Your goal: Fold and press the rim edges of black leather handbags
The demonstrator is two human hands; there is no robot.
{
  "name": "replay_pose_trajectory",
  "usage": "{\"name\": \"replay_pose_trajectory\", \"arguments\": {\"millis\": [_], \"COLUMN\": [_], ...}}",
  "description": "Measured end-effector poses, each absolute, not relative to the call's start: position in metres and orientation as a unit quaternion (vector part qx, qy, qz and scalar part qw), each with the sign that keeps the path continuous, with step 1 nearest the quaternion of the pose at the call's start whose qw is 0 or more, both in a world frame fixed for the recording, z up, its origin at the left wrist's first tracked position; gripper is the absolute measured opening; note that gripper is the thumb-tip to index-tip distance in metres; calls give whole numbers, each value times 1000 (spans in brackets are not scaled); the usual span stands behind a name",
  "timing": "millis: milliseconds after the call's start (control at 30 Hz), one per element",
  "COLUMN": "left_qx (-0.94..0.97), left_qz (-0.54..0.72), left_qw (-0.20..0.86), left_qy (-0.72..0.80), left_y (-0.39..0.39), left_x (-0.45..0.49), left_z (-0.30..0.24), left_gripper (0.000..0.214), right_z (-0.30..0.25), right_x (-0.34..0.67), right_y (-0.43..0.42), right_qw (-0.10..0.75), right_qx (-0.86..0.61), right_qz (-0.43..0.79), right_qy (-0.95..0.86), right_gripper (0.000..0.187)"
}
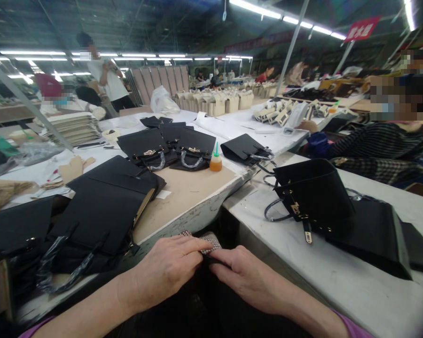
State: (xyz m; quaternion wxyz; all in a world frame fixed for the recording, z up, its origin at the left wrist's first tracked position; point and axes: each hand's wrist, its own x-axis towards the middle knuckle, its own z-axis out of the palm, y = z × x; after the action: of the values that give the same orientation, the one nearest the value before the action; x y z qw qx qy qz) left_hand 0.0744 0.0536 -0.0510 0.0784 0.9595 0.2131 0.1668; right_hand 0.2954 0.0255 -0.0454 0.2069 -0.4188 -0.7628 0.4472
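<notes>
Low in the middle, my left hand [171,263] and my right hand [243,277] come together in the gap between two tables. Both are closed, fingers bent and thumbs pressing, on the edge of a black piece [215,261] whose shape is mostly lost in shadow. Just past my fingertips shows some brown-and-white checked cloth [211,240]; whether I grip it too is unclear. Left of my hands, a large black handbag [105,197] lies on its side, its handles in clear plastic. To the right, another black handbag [312,192] with gold-coloured fittings rests on a black bag body.
More black handbags [193,141] lie on the left table [183,199]. A small glue bottle [216,162] with a green tip stands near that table's edge. The right table [268,249] borders the gap. A co-worker in a striped sleeve [359,138] sits at right.
</notes>
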Motion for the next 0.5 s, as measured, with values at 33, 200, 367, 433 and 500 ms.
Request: {"name": "replay_pose_trajectory", "arguments": {"millis": [33, 200, 367, 433, 500], "left_qx": [960, 945, 867, 856, 861], "left_qz": [155, 125, 111, 107, 110], "left_qw": [93, 203, 331, 337, 329], "left_qy": [215, 223, 355, 378, 371], "left_y": [55, 60, 62, 62, 62], "left_x": [76, 82, 83, 84, 85], "left_z": [-50, -43, -36, -35, -35], "left_gripper": [17, 15, 15, 17, 16], "right_z": [-47, -52, -49, -49, -50], "right_x": [296, 300, 306, 308, 309], "right_y": [26, 27, 26, 26, 26], "right_qw": [205, 196, 203, 202, 204], "right_qx": [-421, -430, -427, -432, -440], "right_qz": [448, 445, 456, 453, 449], "right_qy": [-762, -761, -754, -753, -751], "right_gripper": [20, 17, 17, 18, 21]}}
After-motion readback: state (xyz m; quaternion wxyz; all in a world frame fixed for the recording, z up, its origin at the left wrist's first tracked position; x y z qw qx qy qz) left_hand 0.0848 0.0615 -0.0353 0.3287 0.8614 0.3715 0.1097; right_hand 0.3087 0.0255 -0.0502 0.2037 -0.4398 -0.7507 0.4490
